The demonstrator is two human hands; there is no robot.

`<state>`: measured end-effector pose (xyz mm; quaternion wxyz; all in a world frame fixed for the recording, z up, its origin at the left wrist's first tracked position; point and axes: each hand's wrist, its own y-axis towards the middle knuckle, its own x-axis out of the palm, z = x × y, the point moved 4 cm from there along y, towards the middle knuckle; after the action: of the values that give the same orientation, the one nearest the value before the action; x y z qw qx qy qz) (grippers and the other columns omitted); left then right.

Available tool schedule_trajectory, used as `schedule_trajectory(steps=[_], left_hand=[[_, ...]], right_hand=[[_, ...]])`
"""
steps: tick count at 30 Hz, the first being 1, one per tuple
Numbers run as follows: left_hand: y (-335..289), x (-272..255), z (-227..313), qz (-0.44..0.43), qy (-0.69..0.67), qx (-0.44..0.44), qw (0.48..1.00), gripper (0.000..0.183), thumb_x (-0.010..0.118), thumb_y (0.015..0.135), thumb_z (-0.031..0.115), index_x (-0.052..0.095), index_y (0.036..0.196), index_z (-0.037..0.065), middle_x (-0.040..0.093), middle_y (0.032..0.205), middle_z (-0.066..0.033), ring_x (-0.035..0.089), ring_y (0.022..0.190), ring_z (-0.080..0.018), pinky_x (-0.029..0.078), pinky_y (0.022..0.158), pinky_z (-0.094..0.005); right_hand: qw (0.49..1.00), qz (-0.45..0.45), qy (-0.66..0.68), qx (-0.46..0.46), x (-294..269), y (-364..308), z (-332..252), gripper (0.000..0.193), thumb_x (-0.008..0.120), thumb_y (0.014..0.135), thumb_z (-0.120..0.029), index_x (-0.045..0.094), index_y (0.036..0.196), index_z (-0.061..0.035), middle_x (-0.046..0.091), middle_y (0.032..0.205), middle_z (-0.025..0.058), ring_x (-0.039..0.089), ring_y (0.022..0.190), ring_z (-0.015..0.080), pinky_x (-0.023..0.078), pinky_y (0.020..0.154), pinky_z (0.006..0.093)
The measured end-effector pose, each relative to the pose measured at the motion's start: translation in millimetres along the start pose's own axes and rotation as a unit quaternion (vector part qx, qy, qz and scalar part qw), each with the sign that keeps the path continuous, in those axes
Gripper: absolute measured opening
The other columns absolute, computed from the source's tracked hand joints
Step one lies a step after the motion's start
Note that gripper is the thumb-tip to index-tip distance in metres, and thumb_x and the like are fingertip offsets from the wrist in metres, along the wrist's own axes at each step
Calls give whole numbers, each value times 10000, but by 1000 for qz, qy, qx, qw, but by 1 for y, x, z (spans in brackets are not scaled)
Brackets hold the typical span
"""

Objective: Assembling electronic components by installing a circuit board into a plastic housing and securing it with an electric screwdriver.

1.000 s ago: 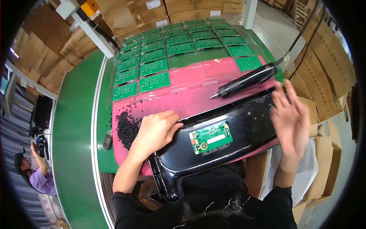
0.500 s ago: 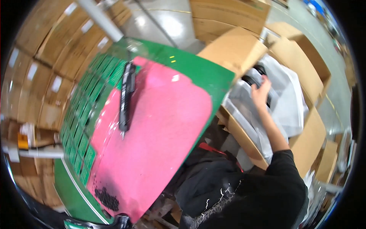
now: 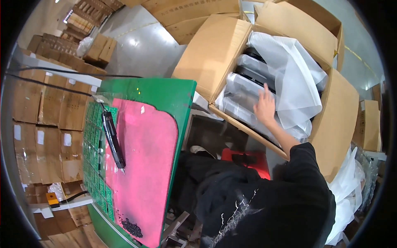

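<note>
Nearest to the camera is the person's dark sleeve (image 3: 306, 165), which runs up and to the left toward the right hand (image 3: 264, 106). This hand lies flat and open, fingers together, on a black part wrapped in clear plastic (image 3: 244, 87) inside a large cardboard box (image 3: 215, 53). It holds nothing; the palm only rests on the wrap. The left hand does not show in the view, so its state cannot be told.

The wrapped parts lie stacked in the box, and their long axis runs from upper right to lower left, across the line of the forearm. The top one is directly under the fingers, so the right hand is the near one. A loose plastic liner (image 3: 297, 70) stands open just beside the hand, on its right.

Well apart, to the left, is the green workbench (image 3: 173, 95) with a pink mat (image 3: 144, 165), an electric screwdriver (image 3: 112, 140) hanging above it, rows of green circuit boards (image 3: 92, 136) and a small heap of black screws (image 3: 131, 227).
</note>
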<state>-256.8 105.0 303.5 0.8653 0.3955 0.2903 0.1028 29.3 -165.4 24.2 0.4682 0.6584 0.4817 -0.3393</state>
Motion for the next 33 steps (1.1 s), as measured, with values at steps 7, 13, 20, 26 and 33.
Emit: schedule_trajectory(steps=[7, 13, 20, 26, 33], left_hand=[[118, -43, -132, 69, -26, -27, 997, 421, 749, 874, 308, 654, 1122, -18, 674, 995, -178, 595, 886, -262, 485, 931, -482], [222, -169, -390, 215, -175, -255, 926, 407, 536, 913, 74, 548, 1308, -26, 598, 1263, -170, 596, 1106, -290, 510, 889, -418], [201, -106, -279, 9, -197, -69, 978, 365, 482, 882, -83, 513, 1231, 18, 490, 1201, -72, 514, 1060, -168, 448, 872, -297], [204, -113, -270, -20, -266, -40, 963, 303, 488, 872, -86, 537, 1156, 7, 486, 1153, -76, 506, 1001, -152, 443, 849, -279], [191, -106, -232, -93, -319, -34, 942, 157, 530, 865, -76, 597, 989, -7, 539, 1034, -72, 547, 898, -135, 448, 807, -255]], right_hand=[[991, -124, 33, 43, 14, 76, 69, 655, 693, 768, -208, 474, 1349, -1, 518, 1355, 194, 495, 1244, 386, 400, 1061, 480], [974, -170, -122, 90, 34, 77, 106, 369, 682, 824, -268, 648, 1116, -47, 685, 1140, 176, 644, 1092, 311, 401, 1044, 429], [967, -158, -202, 13, -18, 89, 63, 342, 687, 766, -213, 681, 1050, -23, 677, 1116, 131, 600, 1139, 310, 444, 1018, 413], [976, 58, -210, 12, -143, 129, 72, 181, 631, 755, -124, 658, 891, -8, 666, 945, 202, 612, 1011, 366, 454, 905, 461], [935, 308, -83, -154, -334, 217, 37, 385, 510, 879, 17, 603, 1249, -32, 677, 1056, 237, 635, 1041, 383, 442, 1034, 459]])
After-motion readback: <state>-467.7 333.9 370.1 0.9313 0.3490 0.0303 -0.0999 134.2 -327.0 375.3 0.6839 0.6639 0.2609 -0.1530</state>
